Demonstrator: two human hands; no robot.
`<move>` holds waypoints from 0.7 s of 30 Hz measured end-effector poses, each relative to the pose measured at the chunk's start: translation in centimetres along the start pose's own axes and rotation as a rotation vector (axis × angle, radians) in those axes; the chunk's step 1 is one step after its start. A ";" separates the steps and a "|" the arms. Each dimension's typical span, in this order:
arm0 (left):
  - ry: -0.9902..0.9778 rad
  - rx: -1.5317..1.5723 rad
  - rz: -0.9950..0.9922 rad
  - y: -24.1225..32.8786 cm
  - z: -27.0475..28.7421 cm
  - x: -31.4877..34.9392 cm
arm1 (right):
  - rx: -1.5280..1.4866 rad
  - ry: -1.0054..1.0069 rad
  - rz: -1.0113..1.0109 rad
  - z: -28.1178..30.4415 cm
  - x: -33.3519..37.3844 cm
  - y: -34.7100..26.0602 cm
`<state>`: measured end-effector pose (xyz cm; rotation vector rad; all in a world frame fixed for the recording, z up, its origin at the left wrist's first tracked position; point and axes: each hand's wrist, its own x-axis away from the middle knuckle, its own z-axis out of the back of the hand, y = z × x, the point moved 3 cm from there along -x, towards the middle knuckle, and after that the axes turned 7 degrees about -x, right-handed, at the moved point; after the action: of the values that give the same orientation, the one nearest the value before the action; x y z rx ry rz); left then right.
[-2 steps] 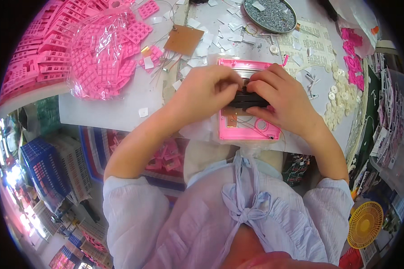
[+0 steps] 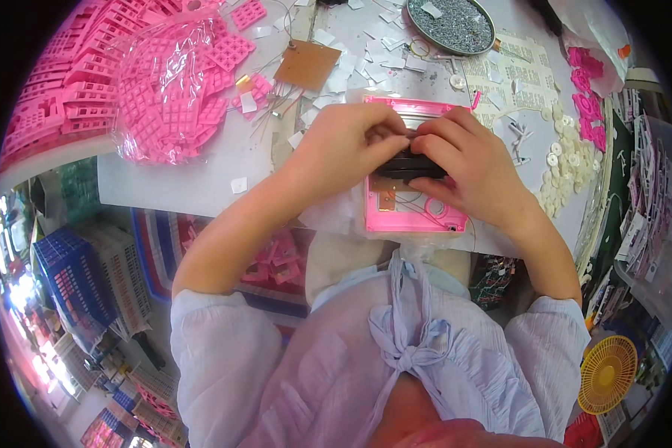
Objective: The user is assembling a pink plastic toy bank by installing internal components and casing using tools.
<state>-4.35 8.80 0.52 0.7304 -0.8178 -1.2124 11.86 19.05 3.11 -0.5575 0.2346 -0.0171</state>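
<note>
A pink plastic case (image 2: 414, 216) lies open on the white table in front of me, with thin wires and a small brown board inside. My left hand (image 2: 347, 145) and my right hand (image 2: 467, 160) meet over its middle. Both pinch a small black part (image 2: 411, 166) that sits across the case. My fingers hide most of that part and the upper half of the case.
A clear bag of pink plastic grids (image 2: 175, 86) and stacked pink pieces (image 2: 48, 89) lie at the left. A brown board (image 2: 306, 66), a round tray of small grey parts (image 2: 452, 22), white round buttons (image 2: 564, 172) and paper scraps surround the case. Blue crates (image 2: 75, 280) stand below.
</note>
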 end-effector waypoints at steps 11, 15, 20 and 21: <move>-0.186 -0.137 0.041 0.9 0.6 -2.4 | 0.444 0.054 -0.030 -0.2 0.5 -4.0; -0.142 -0.251 -0.025 1.7 0.4 -2.2 | 0.104 0.043 -0.136 -0.3 1.2 -2.6; 0.061 -0.356 -0.267 2.8 2.7 -4.9 | 0.052 0.674 -0.025 8.0 4.7 1.3; 0.228 -0.348 -0.335 3.3 3.7 -7.6 | 0.153 0.980 -0.027 11.3 6.3 2.4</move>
<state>-6.95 16.67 4.10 0.7178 -0.2886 -1.4911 20.43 26.51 9.73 -0.3619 1.1696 -0.3368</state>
